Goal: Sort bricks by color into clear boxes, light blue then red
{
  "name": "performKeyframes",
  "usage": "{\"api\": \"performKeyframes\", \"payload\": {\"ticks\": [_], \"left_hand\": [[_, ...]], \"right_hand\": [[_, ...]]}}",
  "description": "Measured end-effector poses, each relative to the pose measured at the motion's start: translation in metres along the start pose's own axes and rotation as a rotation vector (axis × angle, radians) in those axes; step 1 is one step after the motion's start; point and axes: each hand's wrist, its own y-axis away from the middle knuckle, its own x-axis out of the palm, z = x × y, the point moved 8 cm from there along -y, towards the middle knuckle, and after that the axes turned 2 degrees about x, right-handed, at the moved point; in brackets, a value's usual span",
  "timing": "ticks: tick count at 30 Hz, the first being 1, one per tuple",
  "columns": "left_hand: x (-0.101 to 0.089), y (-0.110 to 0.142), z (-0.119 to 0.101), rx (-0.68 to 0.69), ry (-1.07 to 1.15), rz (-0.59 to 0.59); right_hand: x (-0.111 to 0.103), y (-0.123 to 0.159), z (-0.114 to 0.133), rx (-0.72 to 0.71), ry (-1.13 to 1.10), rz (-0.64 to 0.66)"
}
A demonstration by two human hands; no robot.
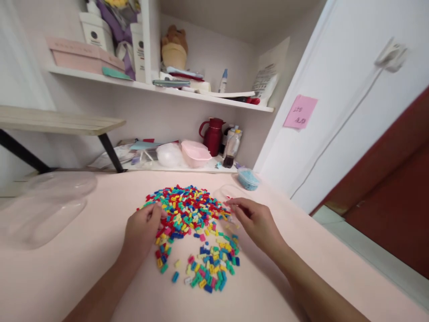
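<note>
A wide heap of small toy bricks (pixel 191 208) in red, blue, green, yellow and white lies on the pale pink tabletop. A looser group of bricks (pixel 214 264) spreads out nearer to me. At the heap's left edge, my left hand (pixel 144 226) is closed with curled fingers, and what they hold is hidden. My right hand (pixel 254 219) reaches in from the right, thumb and fingertips pinched together beside the heap. A speck of red shows by those fingertips, too small to name. Behind them is a clear shallow plastic container (pixel 231 190).
Clear plastic trays (pixel 47 214) lie at the left, beside a small wooden stand (pixel 60 120) with black legs. A tub of blue bits (pixel 248 179) sits at the back right. Along the back wall are a pink box (pixel 196 153), a red jug (pixel 213 136) and bottles (pixel 232 147).
</note>
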Motion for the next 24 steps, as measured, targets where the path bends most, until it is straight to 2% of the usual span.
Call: {"api": "performKeyframes", "payload": {"ticks": [5,7,10,14,17,19,24], "left_hand": [[-0.006,0.005,-0.005,0.036,0.039,-0.082],[-0.01,0.007,-0.007,0.053,0.069,-0.128],[-0.015,0.009,-0.009,0.067,0.105,-0.177],[-0.018,0.01,-0.009,0.063,0.122,-0.201],[-0.016,0.009,-0.008,0.058,0.133,-0.191],[-0.014,0.008,-0.005,0.044,0.154,-0.181],[-0.011,0.006,0.002,0.01,0.208,-0.177]], "right_hand": [[0.037,0.038,0.071,-0.414,-0.047,0.314],[0.051,0.054,0.093,-0.525,-0.009,0.44],[0.072,0.071,0.11,-0.604,0.054,0.626],[0.099,0.085,0.112,-0.648,0.115,0.791],[0.111,0.09,0.111,-0.659,0.13,0.843],[0.112,0.089,0.112,-0.662,0.129,0.838],[0.09,0.071,0.107,-0.587,0.103,0.706]]}}
